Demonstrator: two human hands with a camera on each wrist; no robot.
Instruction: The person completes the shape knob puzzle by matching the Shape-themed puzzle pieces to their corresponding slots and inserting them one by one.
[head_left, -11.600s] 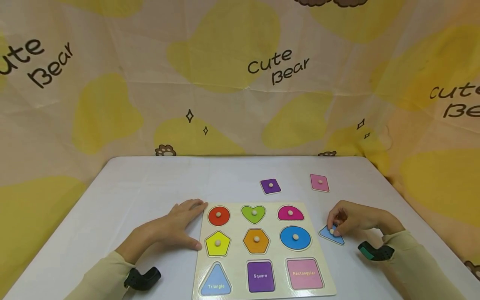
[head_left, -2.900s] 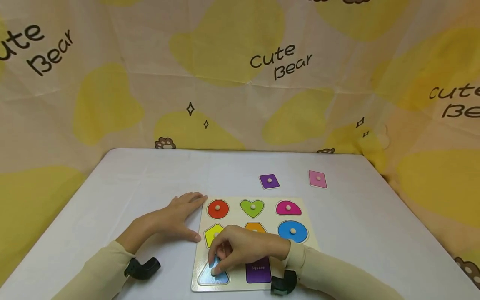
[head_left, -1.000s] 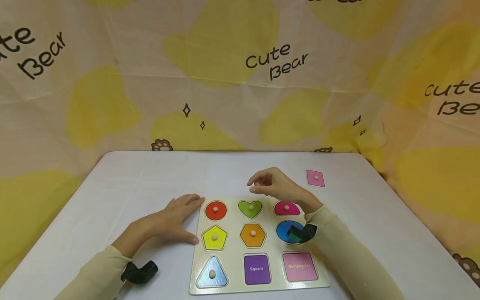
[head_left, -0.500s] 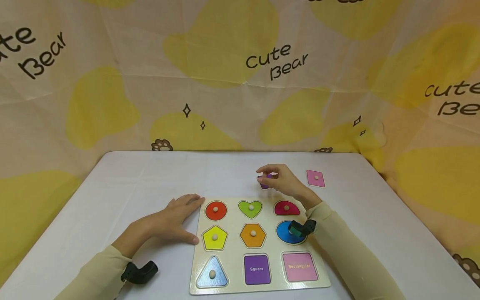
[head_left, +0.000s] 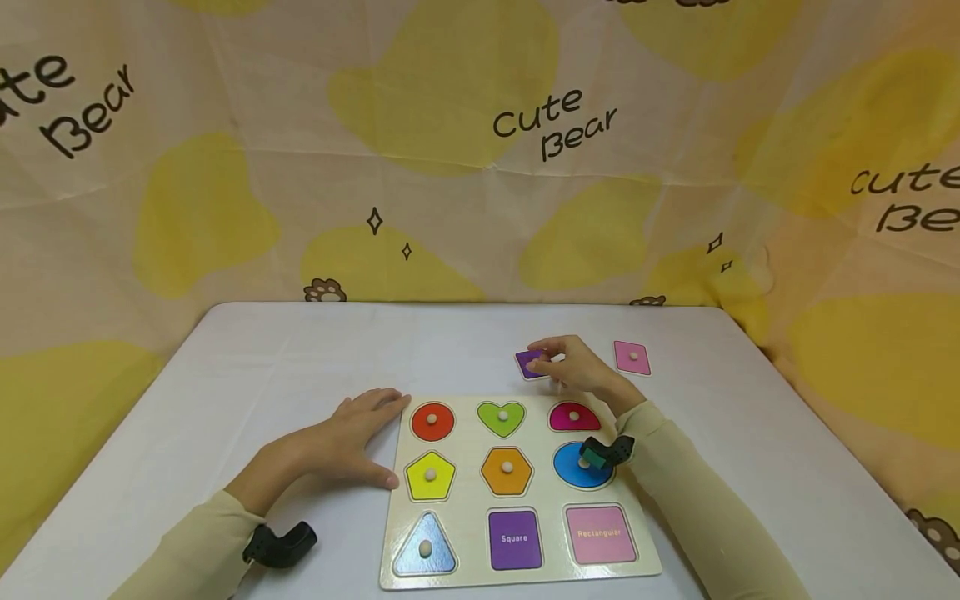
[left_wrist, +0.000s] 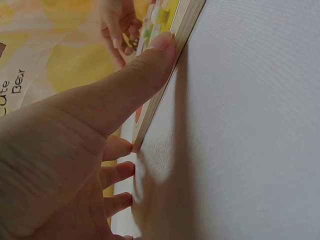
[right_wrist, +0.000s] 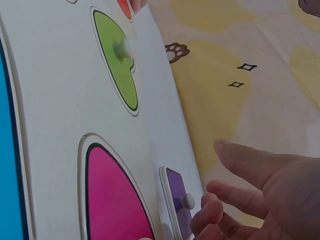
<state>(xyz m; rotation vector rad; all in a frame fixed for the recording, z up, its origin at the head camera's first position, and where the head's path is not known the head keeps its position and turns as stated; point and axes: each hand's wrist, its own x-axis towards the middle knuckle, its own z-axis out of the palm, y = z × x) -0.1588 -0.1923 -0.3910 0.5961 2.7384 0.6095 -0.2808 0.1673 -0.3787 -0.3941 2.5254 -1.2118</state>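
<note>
A cream puzzle board (head_left: 467, 521) lies on the table with knobbed shapes in its recesses. The blue triangle (head_left: 424, 546) sits in its slot at the lower left. Bare recesses show for the square (head_left: 514, 550) and the rectangle (head_left: 600, 546). Behind the board lies the purple square piece (head_left: 528, 364). My right hand (head_left: 573, 365) hovers over it, thumb and fingers apart around its knob (right_wrist: 187, 201), which stands free of the fingertips in the right wrist view. With fingers spread, my left hand (head_left: 337, 446) touches the board's left edge, its thumb (left_wrist: 162, 50) against the rim.
A pink rectangle piece (head_left: 632, 357) with a knob lies on the white table (head_left: 247, 375), right of the right hand. A yellow-patterned cloth (head_left: 450, 167) hangs behind the table. Black wrist devices (head_left: 281, 546) are on both arms.
My right hand first pinched the blue triangle right of the board, then set it in its slot. Since then it has moved to the purple square piece. My left hand stays put.
</note>
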